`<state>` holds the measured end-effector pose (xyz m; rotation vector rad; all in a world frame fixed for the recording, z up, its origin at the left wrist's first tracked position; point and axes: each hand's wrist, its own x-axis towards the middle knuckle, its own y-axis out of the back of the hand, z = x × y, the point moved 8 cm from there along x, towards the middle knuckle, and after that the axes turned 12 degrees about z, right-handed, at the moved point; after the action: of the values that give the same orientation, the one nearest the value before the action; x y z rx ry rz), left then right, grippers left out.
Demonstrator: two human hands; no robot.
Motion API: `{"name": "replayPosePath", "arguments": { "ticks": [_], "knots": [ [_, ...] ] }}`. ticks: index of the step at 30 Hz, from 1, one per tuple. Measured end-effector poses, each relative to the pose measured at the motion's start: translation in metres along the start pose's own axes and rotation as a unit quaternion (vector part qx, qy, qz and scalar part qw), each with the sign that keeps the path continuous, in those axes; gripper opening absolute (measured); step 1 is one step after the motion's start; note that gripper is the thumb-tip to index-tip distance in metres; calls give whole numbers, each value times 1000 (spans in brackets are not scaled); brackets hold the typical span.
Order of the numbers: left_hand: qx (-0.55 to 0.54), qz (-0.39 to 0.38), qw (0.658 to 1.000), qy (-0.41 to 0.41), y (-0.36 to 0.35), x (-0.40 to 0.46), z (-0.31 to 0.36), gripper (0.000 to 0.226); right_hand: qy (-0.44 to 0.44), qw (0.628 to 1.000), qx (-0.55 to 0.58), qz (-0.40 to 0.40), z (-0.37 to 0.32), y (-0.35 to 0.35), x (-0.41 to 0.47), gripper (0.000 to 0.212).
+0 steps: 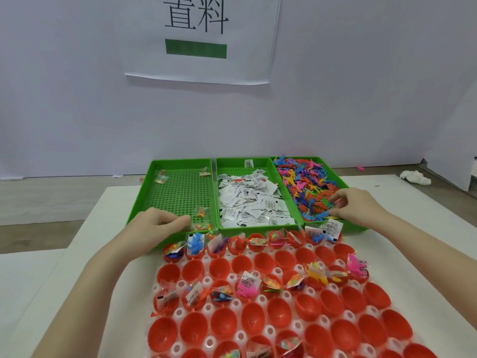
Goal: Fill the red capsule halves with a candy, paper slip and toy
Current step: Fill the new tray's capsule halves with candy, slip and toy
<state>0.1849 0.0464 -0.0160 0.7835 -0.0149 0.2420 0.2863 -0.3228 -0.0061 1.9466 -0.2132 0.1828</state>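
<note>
At the near edge of the toy tray (343, 228), our right hand (357, 206) curls its fingers into the toys (307, 184), though what it grips we cannot tell. Our left hand (157, 220) reaches, fingers bent, toward a candy (200, 226) in the candy tray (154, 177). Paper slips (250, 200) sit between. Best pinch one piece each, then drop into an empty red capsule half (260, 260).

packing workshop: green sorting trays (180, 162)
</note>
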Motion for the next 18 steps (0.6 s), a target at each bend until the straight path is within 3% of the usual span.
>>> {"name": "replayPosePath", "arguments": {
  "ticks": [4, 8, 14, 18],
  "knots": [
    [-39, 25, 999, -14, 6, -1, 3, 13, -26, 996, 56, 59, 1, 10, 0, 30],
    [-33, 112, 993, -18, 18, 0, 4, 13, -16, 993, 69, 97, -4, 18, -1, 29],
    [-140, 224, 965, -4, 34, -4, 5, 16, -6, 991, 49, 125, -9, 29, -1, 37],
    [-161, 254, 954, 3, 38, -2, 2, 17, -24, 983, 107, 150, -13, 35, -6, 22]
  ]
}}
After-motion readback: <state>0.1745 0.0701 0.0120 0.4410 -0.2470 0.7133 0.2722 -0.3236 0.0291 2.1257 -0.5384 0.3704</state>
